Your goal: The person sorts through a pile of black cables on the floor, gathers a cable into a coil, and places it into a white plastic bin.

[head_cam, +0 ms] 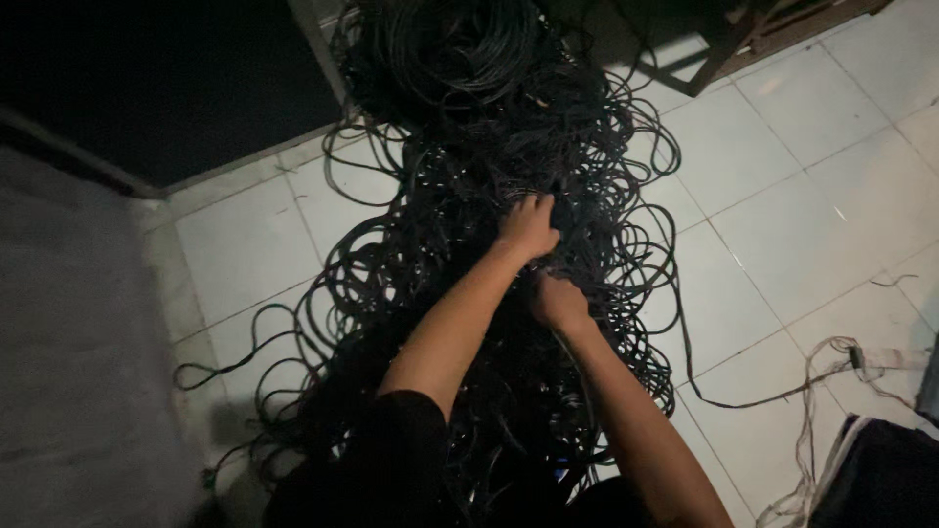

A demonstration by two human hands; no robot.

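Two bare hands are buried in a great tangle of black cable [489, 293] that lies on a floor of pale tiles [782, 196]. The cable is thin, dark and dull, thrown into countless loose loops that cross over one another, with single strands straying out onto the tiles at both sides. At the far end the strands gather into a tighter round coil [440, 49]. The heap as a whole is long and narrow: it runs from the person's knees straight away toward the top of the view, and its widest loops bulge out to the right about the middle.

The left hand [529, 225] reaches farthest in, near the middle of the heap, with its fingers curled down into the strands and closed about some of them. The right hand [559, 301] sits just beside and nearer the body, its fingers likewise bent into the tangle; how tightly it grips I cannot tell, as the strands hide the fingertips. The two hands are close together, nearly touching.

Well apart at the lower right, a pale cord [831, 362] trails in loose curls across the tiles. A grey surface [78, 372] fills the left side. No box or bin shows.
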